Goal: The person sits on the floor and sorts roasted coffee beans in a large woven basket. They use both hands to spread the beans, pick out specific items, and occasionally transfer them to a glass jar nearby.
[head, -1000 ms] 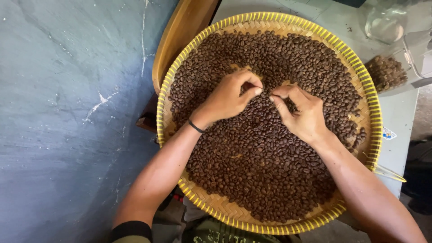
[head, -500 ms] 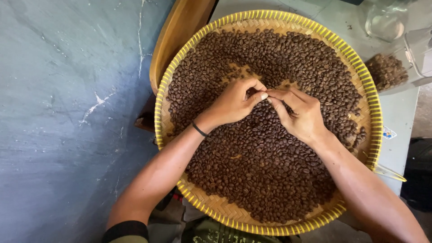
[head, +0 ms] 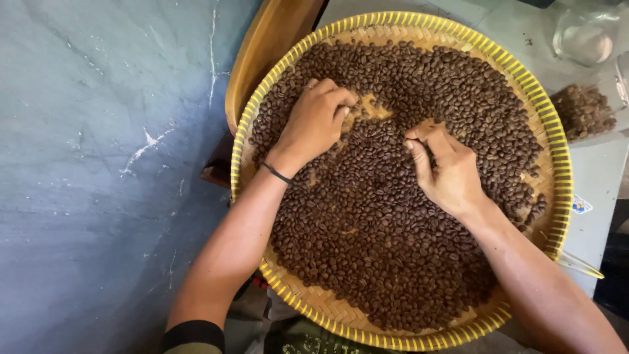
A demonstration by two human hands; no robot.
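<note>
On the round woven tray [head: 547, 131], yellow-rimmed, roasted coffee beans [head: 393, 262] cover most of the weave. Left hand [head: 314, 124] curled loosely, fingertips in beans. Right hand [head: 445, 170] pinched together; held bean not discernible. 2 hands apart.

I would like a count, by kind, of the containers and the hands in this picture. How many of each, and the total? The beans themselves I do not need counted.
Round woven tray with yellow rim, full of brown coffee beans: 1
Clear glass jar, top right: 1
Hands on the beans: 2, left hand and right hand
Total: 4
</note>
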